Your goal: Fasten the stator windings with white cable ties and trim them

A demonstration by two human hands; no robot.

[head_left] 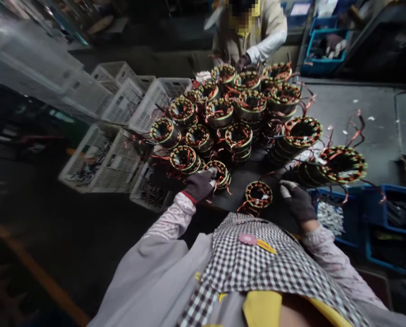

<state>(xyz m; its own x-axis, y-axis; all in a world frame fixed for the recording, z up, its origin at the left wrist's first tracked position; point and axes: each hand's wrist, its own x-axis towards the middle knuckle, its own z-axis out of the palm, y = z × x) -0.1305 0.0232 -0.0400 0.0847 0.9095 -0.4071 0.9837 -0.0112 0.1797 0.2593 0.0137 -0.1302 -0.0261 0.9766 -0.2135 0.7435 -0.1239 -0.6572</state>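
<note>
Many ring-shaped motor stators wound with copper wire stand stacked on a dark table (359, 113). My left hand (200, 185), in a dark glove, has its fingers closed on the rim of one stator (220, 172) at the table's near left edge. My right hand (298, 200), also gloved, rests on the table beside a single stator (258, 195) lying right in front of me; its fingers are curled and what they hold is hidden. A tilted stack of stators (339, 164) leans just beyond my right hand.
Another person in a pale jacket (250, 32) works at the far end of the table. White wire crates (135, 100) stand on the floor to the left. Blue bins (393, 213) with small parts sit to the right. Dark floor lies lower left.
</note>
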